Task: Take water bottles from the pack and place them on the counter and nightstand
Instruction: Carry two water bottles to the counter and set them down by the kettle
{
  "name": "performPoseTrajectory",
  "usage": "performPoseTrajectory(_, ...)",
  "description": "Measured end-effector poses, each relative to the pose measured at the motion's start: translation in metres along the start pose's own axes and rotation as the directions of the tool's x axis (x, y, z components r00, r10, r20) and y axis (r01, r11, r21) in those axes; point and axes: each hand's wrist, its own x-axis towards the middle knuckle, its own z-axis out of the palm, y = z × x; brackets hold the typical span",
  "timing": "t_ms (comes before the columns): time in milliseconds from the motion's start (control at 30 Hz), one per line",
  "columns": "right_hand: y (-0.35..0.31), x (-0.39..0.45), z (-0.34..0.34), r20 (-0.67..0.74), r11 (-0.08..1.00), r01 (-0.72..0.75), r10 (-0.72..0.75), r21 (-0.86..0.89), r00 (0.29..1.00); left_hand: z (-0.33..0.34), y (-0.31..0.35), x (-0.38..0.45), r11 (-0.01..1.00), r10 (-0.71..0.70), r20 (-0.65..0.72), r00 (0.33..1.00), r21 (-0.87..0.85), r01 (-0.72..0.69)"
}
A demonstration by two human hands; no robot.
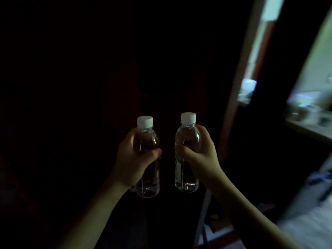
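Note:
Two clear water bottles with white caps are held upright side by side in front of me, a small gap between them. My left hand (133, 159) grips the left bottle (148, 177) around its upper body. My right hand (197, 155) grips the right bottle (186, 175) the same way. Both bottles look full. The pack is not in view.
The room ahead and to the left is almost black. A door frame (239, 97) runs up at the right, with a bright blurred strip beyond it. A ledge or counter (309, 130) with blurred items sits at far right, and lit floor (305, 225) lies below it.

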Motion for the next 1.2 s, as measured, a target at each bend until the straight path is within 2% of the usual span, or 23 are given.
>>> performPoseTrajectory(67,-0.016,-0.010,-0.062,-0.147,0.999,0.031,-0.037,-0.039,0.988,0.065,0.007,0.008,0.996,-0.003,0.111,0.994,-0.086,0.013)
performPoseTrajectory(167,-0.041,-0.033,-0.155,-0.348,0.990,0.041,-0.086,-0.135,0.934,0.167,0.018,0.011,0.977,0.031,0.265,0.964,-0.213,0.027)
performPoseTrajectory(300,-0.074,-0.077,-0.275,-0.557,0.962,0.027,-0.179,-0.271,0.811,0.301,0.027,0.002,0.939,0.088,0.423,0.902,-0.338,0.067)
performPoseTrajectory(433,-0.107,-0.126,-0.391,-0.687,0.944,-0.010,-0.233,-0.330,0.688,0.434,0.044,-0.023,0.913,0.132,0.570,0.811,-0.389,0.125)
performPoseTrajectory(567,-0.139,-0.163,-0.498,-0.752,0.915,-0.070,-0.280,-0.397,0.596,0.558,0.063,-0.044,0.893,0.204,0.664,0.719,-0.427,0.141)
performPoseTrajectory(800,-0.175,-0.184,-0.631,-0.787,0.847,-0.163,-0.375,-0.505,0.489,0.701,0.090,-0.055,0.874,0.246,0.706,0.664,-0.458,0.164)
performPoseTrajectory(967,-0.170,-0.176,-0.701,-0.812,0.842,-0.198,-0.381,-0.502,0.442,0.782,0.087,-0.038,0.878,0.313,0.684,0.660,-0.473,0.074)
performPoseTrajectory(1100,-0.158,-0.156,-0.752,-0.801,0.816,-0.219,-0.406,-0.535,0.441,0.844,0.077,-0.016,0.867,0.350,0.696,0.627,-0.494,0.065)
performPoseTrajectory(1200,-0.148,-0.130,-0.798,-0.814,0.829,-0.201,-0.413,-0.522,0.409,0.902,0.060,0.012,0.850,0.362,0.708,0.606,-0.518,0.097)
